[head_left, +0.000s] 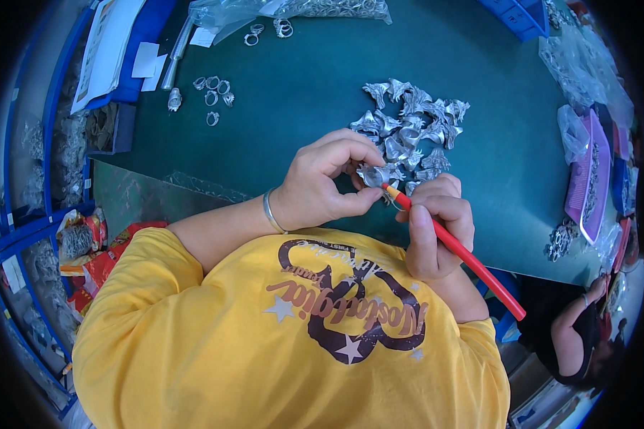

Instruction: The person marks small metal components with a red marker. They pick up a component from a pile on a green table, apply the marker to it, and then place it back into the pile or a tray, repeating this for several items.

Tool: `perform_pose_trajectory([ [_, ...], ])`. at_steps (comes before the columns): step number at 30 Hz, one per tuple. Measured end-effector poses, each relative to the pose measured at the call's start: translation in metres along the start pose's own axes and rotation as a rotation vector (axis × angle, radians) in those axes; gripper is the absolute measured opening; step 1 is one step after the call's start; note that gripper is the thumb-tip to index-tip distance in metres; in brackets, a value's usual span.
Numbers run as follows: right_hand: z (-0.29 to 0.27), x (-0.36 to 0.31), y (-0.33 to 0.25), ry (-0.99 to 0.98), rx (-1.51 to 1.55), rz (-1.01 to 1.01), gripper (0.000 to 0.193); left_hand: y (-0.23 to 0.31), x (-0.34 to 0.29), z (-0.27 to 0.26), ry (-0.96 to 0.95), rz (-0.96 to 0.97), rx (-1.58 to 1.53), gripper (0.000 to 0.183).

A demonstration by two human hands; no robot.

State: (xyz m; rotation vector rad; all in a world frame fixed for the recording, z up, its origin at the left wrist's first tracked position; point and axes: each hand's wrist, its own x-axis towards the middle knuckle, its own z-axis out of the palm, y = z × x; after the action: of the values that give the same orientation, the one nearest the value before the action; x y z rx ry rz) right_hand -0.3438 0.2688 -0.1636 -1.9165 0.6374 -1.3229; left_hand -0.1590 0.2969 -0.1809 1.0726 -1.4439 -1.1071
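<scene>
Pinching: our left fingers [361,147] grasp the silver piece [371,176] over the desk [293,86]
Red stick [476,263]: clasped in our right fingers [422,227]
Metal: likely light, stiff, slippery — we'd hold the outer rim

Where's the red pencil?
Right of centre in the head view, the right hand holds the red pencil, tip by the metal piece in the left hand.

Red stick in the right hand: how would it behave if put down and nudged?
The red stick looks stiff, running straight past the right hand. Probably fairly light, since one hand holds it near its tapered end. It may roll on the green table: its long body looks roundish, though I can't rule out flat sides.
</scene>
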Motion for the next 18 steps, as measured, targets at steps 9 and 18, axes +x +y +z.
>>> perform_pose_trajectory([
  [9, -0.0039, -0.0062, 0.0026, 0.043, -0.061, 0.076, 0.012, -0.0012, -0.0016, -0.0011, -0.027, 0.052, -0.007, 0.039],
  [18, -0.0026, -0.0055, 0.0012, 0.011, 0.016, 0.003, 0.012, -0.0033, -0.0049, 0.0010, -0.026, 0.074, -0.003, 0.048],
])
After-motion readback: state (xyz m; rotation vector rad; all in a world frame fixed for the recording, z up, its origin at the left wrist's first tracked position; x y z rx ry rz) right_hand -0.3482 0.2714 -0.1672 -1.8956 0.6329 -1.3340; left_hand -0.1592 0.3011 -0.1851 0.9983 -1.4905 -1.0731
